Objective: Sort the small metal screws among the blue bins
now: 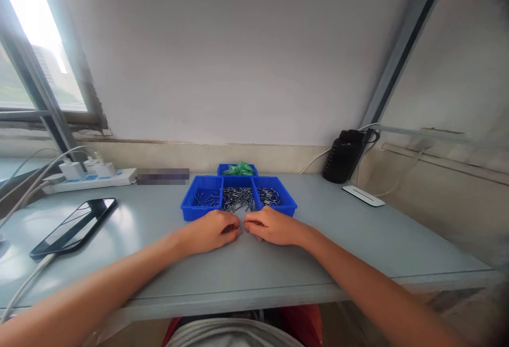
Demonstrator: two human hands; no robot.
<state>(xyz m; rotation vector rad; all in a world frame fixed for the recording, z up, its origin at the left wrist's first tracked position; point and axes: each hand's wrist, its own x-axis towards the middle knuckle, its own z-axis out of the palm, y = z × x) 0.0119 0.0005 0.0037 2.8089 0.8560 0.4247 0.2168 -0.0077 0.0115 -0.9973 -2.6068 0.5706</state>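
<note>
My left hand [218,229] and my right hand [274,225] face each other just above the table, in front of the blue bins. The fingers of both are pinched together, a small gap apart. Whatever they hold is too small to make out. Behind them stand a left blue bin [192,212] with a few screws [207,198], a middle one heaped with screws [238,197] spilling toward its front, and a right blue bin [287,210] with more screws [269,196]. Another blue bin [221,169] at the back holds green plastic [240,169].
On the left lie a phone [75,228] with a cable and a white power strip [119,178] with plugged-in chargers. A black bottle [342,157] stands back right, beside a flat white object [363,196]. The wall [238,71] rises behind the grey table [318,262].
</note>
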